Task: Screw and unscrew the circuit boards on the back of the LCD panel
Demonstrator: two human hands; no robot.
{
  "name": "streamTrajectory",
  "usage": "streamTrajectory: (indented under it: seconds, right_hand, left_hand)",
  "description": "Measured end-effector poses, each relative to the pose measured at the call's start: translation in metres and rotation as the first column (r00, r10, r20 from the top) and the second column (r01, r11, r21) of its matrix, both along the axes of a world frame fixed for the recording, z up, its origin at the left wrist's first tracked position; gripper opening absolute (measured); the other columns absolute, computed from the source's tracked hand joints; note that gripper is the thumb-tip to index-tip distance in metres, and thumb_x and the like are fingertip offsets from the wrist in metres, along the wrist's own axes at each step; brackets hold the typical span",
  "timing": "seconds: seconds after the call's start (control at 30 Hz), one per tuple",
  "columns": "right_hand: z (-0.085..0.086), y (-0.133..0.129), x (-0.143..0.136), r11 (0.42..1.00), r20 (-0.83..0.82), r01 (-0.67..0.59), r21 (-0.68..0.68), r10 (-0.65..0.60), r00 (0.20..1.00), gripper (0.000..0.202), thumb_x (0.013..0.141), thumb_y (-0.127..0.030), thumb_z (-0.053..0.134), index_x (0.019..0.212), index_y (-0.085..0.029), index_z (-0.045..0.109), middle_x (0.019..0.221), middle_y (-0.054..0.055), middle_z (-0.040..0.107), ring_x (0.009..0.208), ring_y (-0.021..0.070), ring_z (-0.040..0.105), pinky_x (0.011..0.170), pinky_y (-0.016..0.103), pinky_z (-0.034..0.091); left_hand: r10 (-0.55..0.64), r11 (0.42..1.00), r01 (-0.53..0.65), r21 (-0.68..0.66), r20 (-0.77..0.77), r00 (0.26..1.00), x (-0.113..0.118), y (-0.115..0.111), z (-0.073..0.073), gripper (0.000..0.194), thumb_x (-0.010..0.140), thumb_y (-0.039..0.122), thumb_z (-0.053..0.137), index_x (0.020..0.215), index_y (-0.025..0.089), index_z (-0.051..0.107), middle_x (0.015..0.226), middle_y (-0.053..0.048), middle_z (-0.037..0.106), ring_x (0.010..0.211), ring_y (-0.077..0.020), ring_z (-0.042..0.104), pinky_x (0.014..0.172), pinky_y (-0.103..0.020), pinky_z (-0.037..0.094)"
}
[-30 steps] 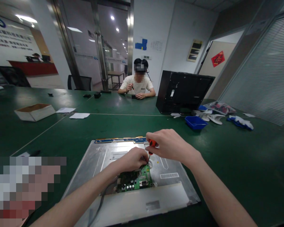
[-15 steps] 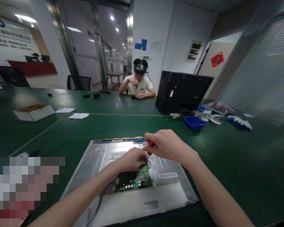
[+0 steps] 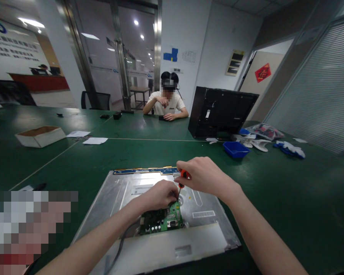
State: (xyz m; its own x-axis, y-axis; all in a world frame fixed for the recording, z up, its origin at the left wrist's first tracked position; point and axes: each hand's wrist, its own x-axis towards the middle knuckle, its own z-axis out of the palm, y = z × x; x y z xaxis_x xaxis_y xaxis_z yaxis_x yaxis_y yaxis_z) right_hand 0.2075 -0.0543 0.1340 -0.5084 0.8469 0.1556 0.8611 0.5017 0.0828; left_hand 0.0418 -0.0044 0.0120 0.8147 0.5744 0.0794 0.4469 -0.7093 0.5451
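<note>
My right hand [image 3: 202, 173] is closed round the red and black handle of a screwdriver [image 3: 184, 174]. Its shaft points down to the upper right corner of a green circuit board [image 3: 172, 219]. Close beside the tip, the fingers of my left hand [image 3: 160, 194] are pinched together at the board's top edge; what they hold, if anything, is hidden. The board sits on the silver metal back of a display panel [image 3: 209, 225], which lies flat on the table. Along the panel's far edge runs a narrow blue circuit strip [image 3: 140, 171]. A grey cable [image 3: 119, 248] leads off the board's left side.
Beyond the panel on the green table [image 3: 143, 152] stand a black monitor housing [image 3: 220, 110] and a blue tray [image 3: 236, 149]. Gloves [image 3: 289, 148] lie at the right, an open white box [image 3: 40, 136] at the left. Across the table sits another person [image 3: 169, 101].
My right fingers have shifted slightly on the screwdriver handle, showing more of its red part. The left hand has barely moved. The person opposite has lowered their raised hand a little.
</note>
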Motion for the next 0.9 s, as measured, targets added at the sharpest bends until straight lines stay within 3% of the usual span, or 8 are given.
streamTrajectory:
  seconds: [0.1, 0.2, 0.3, 0.43, 0.57, 0.77, 0.9]
  right_hand:
    - [0.0018, -0.0023, 0.003, 0.999, -0.041, -0.031, -0.041, 0.03, 0.999, 0.02, 0.085, -0.042, 0.057, 0.086, -0.022, 0.056, 0.078, 0.002, 0.067, 0.071, 0.0171, 0.06, 0.054, 0.028, 0.025]
    - [0.005, -0.0064, 0.0067, 0.989, -0.105, -0.098, -0.11, 0.087, 0.991, 0.013, 0.08, -0.026, 0.06, 0.091, -0.022, 0.055, 0.086, 0.0, 0.067, 0.077, 0.0158, 0.06, 0.058, 0.026, 0.029]
    - [0.0057, -0.0076, 0.0065, 0.991, -0.093, -0.089, -0.103, 0.08, 0.992, 0.015, 0.079, -0.019, 0.057, 0.093, -0.022, 0.054, 0.086, 0.0, 0.067, 0.076, 0.0151, 0.059, 0.058, 0.026, 0.029]
    - [0.0026, -0.0043, 0.0024, 0.998, -0.018, -0.059, -0.025, 0.058, 0.998, 0.011, 0.083, -0.03, 0.058, 0.091, -0.023, 0.055, 0.082, 0.001, 0.068, 0.073, 0.0167, 0.06, 0.054, 0.027, 0.025]
    - [0.0023, -0.0037, 0.0018, 1.0, 0.026, -0.005, -0.029, 0.006, 1.0, 0.023, 0.085, -0.045, 0.055, 0.087, -0.022, 0.057, 0.078, 0.003, 0.068, 0.072, 0.0191, 0.061, 0.053, 0.028, 0.024]
    - [0.0072, -0.0088, 0.0059, 0.99, -0.078, -0.07, -0.121, 0.06, 0.995, 0.016, 0.078, -0.022, 0.059, 0.094, -0.022, 0.055, 0.088, 0.001, 0.067, 0.076, 0.0163, 0.06, 0.057, 0.026, 0.029]
    - [0.0047, -0.007, 0.0034, 0.997, -0.038, -0.053, -0.058, 0.051, 0.998, 0.012, 0.082, -0.028, 0.058, 0.093, -0.023, 0.056, 0.083, 0.001, 0.067, 0.074, 0.0169, 0.06, 0.055, 0.027, 0.026]
  left_hand:
    - [-0.001, 1.0, 0.001, -0.002, 0.004, 1.0, -0.0001, -0.0006, 0.0009, 0.019, 0.072, 0.007, 0.057, 0.08, 0.018, 0.071, 0.083, -0.003, 0.071, 0.077, -0.0179, 0.063, 0.068, -0.023, 0.042]
    - [-0.002, 1.0, 0.002, -0.023, 0.007, 1.0, 0.0003, -0.0015, 0.0031, 0.021, 0.071, 0.007, 0.057, 0.081, 0.018, 0.071, 0.081, -0.002, 0.072, 0.076, -0.0177, 0.064, 0.07, -0.023, 0.043]
    - [0.002, 1.0, -0.002, -0.031, 0.007, 1.0, 0.0007, -0.0021, 0.0044, 0.021, 0.07, 0.006, 0.057, 0.081, 0.018, 0.071, 0.081, -0.002, 0.072, 0.075, -0.0178, 0.064, 0.07, -0.023, 0.043]
    - [0.006, 1.0, -0.006, -0.008, 0.0, 1.0, 0.0007, -0.002, 0.0033, 0.019, 0.071, 0.007, 0.058, 0.08, 0.017, 0.071, 0.08, -0.002, 0.071, 0.076, -0.0179, 0.063, 0.067, -0.022, 0.042]
    - [0.001, 1.0, -0.001, 0.001, -0.013, 1.0, 0.0004, -0.001, 0.0004, 0.02, 0.071, 0.008, 0.057, 0.081, 0.018, 0.071, 0.082, -0.002, 0.071, 0.077, -0.018, 0.063, 0.069, -0.023, 0.042]
    - [0.003, 1.0, -0.003, -0.013, 0.009, 1.0, 0.0006, -0.0016, -0.0002, 0.021, 0.071, 0.007, 0.057, 0.082, 0.018, 0.071, 0.081, -0.002, 0.072, 0.075, -0.018, 0.064, 0.069, -0.023, 0.043]
    - [0.015, 1.0, -0.015, 0.006, 0.002, 1.0, 0.0008, -0.0033, 0.0022, 0.021, 0.071, 0.007, 0.056, 0.081, 0.018, 0.071, 0.08, -0.002, 0.072, 0.075, -0.0177, 0.064, 0.068, -0.022, 0.042]
